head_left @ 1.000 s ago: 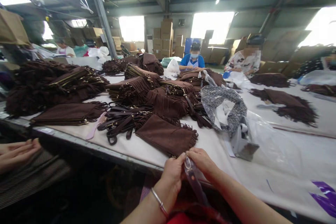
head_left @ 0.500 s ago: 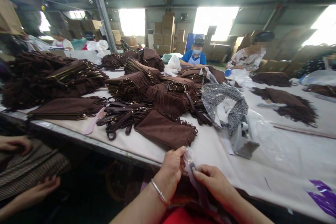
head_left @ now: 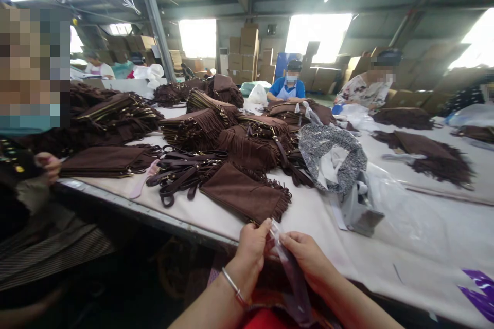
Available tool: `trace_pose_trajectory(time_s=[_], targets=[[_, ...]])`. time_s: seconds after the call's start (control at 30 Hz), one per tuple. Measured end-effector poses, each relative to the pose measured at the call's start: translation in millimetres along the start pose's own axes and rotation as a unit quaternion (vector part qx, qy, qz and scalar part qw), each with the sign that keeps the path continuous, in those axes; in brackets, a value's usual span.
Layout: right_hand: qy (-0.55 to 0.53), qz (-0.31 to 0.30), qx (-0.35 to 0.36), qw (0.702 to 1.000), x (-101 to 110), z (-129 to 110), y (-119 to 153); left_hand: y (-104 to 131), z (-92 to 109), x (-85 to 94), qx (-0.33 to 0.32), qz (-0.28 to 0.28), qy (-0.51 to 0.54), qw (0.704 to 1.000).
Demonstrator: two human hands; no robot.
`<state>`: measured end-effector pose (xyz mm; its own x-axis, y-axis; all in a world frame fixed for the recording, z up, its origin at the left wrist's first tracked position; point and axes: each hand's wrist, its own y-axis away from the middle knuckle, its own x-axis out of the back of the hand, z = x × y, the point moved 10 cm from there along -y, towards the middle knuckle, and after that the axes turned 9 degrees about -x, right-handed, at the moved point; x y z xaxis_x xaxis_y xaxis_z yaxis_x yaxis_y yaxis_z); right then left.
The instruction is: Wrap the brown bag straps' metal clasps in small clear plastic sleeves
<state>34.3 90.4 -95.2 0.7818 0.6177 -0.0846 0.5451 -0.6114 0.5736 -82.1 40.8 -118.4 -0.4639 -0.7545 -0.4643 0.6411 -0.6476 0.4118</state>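
A clear plastic sleeve point(head_left: 290, 272) with a dark strap inside hangs over the table's near edge. My left hand point(head_left: 252, 244) pinches the sleeve's upper end, thumb and fingers together. Close by on the right, my right hand point(head_left: 303, 252) grips the same sleeve near its top with thumb and forefinger. Just beyond my left hand lies a brown fringed pouch point(head_left: 245, 193), flat on the white table. Behind and left of the pouch is a tangle of dark straps with metal clasps point(head_left: 183, 167).
Stacks of fringed pouches point(head_left: 193, 126) fill the table's middle and left. A pink comb point(head_left: 144, 180), a speckled grey cloth ring point(head_left: 332, 157) and a metal dispenser point(head_left: 363, 211) lie around. One person point(head_left: 23, 164) is close at left; others sit across.
My right hand has moved up and left, closer to my left hand, along the sleeve. The person at left has leaned into view. The camera view has shifted slightly.
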Motion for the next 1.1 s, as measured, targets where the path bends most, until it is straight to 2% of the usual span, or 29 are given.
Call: trace_pose_trajectory(time_s=[0.2, 0.3, 0.37, 0.43, 0.53, 0.6, 0.67, 0.8, 0.9, 1.03, 1.1], targets=[[0.076, 0.021, 0.0, 0.997, 7.6, -0.6, 5.0, -4.5, 16.8, 8.9, -0.085, 0.024, -0.078, 0.993], [0.056, 0.027, -0.008, 0.998, 6.0, 2.7, 5.3, -4.1, 25.0, 10.8, -0.109, 0.04, -0.092, 0.989], [0.012, 0.028, -0.016, 0.999, 3.8, 3.8, 4.9, 0.7, 27.3, 11.1, -0.102, 0.042, -0.068, 0.992], [-0.039, 0.019, -0.018, 0.999, -0.7, 1.9, 4.5, 11.9, 24.6, 6.9, -0.07, 0.015, -0.026, 0.997], [-0.081, 0.0, -0.024, 0.996, -10.0, -3.0, 3.4, 43.2, 12.1, -8.7, 0.01, -0.098, 0.003, 0.995], [-0.083, 0.004, -0.032, 0.996, -13.7, -4.5, 1.7, 66.9, 1.5, -14.5, 0.056, -0.166, -0.02, 0.984], [-0.072, 0.006, -0.035, 0.997, -17.3, -5.3, -0.9, 79.5, -1.8, -12.0, 0.05, -0.188, -0.061, 0.979], [-0.049, -0.001, -0.034, 0.998, -24.6, -8.7, -6.7, 77.5, 4.4, -5.5, -0.011, -0.181, -0.122, 0.976], [-0.039, 0.009, -0.029, 0.999, -26.3, -16.1, -8.9, 72.7, 4.7, -6.9, 0.004, -0.215, -0.146, 0.965], [-0.079, 0.001, -0.06, 0.995, -31.7, -18.9, -12.1, 66.0, 24.2, 0.4, -0.015, -0.234, -0.19, 0.953], [-0.1, -0.004, -0.076, 0.992, -34.0, -17.3, -15.7, 65.7, 26.8, 6.5, 0.025, -0.238, -0.18, 0.954]])
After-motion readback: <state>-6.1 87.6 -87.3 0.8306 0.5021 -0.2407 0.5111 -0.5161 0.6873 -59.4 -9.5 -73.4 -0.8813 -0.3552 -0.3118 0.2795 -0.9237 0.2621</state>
